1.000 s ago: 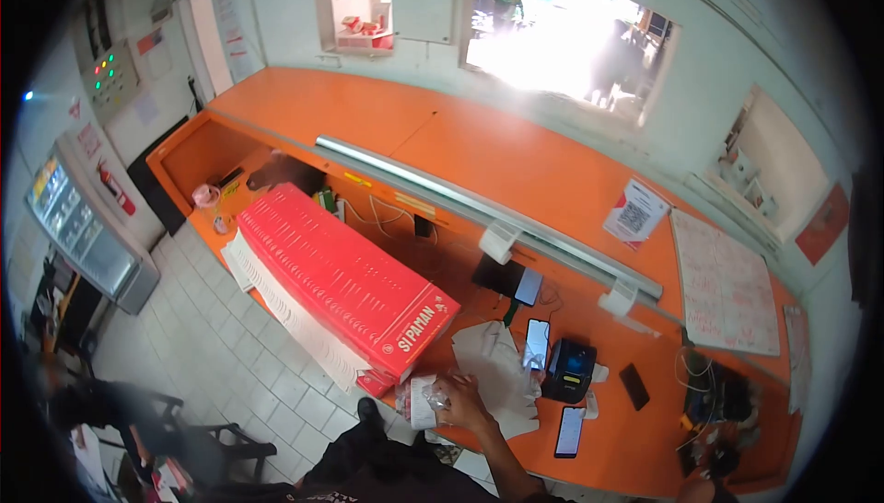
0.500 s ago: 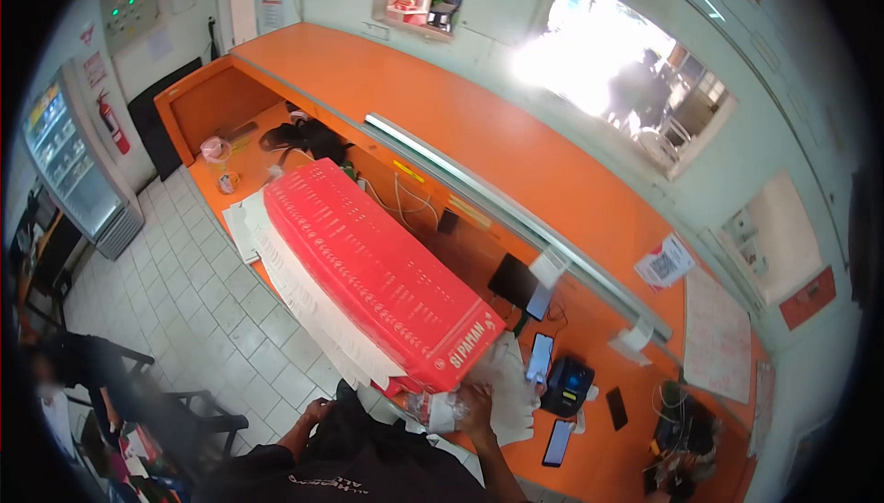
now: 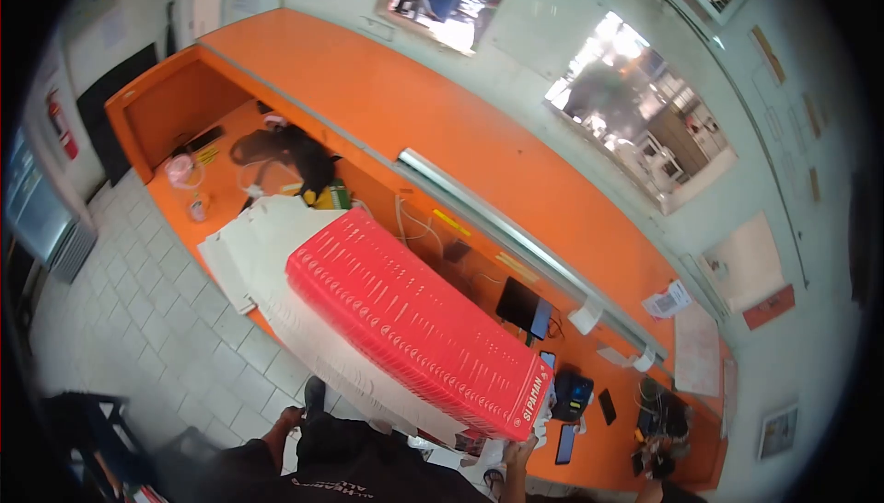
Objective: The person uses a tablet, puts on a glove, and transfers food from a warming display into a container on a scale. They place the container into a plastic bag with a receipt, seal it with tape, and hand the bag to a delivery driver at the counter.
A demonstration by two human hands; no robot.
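Note:
A long stack of flattened red cardboard boxes (image 3: 414, 319), printed "SI PAMAN" at its right end, lies slantwise over the desk, its near side overhanging. Pale flaps fan out along its near side. My right hand (image 3: 518, 452) grips the stack's near right corner, where some clear plastic shows; its fingertips are partly hidden. My left hand (image 3: 293, 416) is low on the left beside my dark clothing, apart from the stack. Its fingers look curled, and what they hold, if anything, is hidden. White sheets (image 3: 230, 250) lie at the stack's left end.
On the orange desk (image 3: 589, 452) lie a black handheld device (image 3: 573, 396), phones (image 3: 564, 444), a tablet (image 3: 522, 306) and a tangle of cables (image 3: 665, 411). A cup (image 3: 181, 170) and a dark bag (image 3: 308, 158) sit at the left. A raised counter (image 3: 442, 144) runs behind.
The red stack has shifted right along the desk, its end now partly covering a phone. My right hand has moved right with it. More white sheets show at the left. The view has turned.

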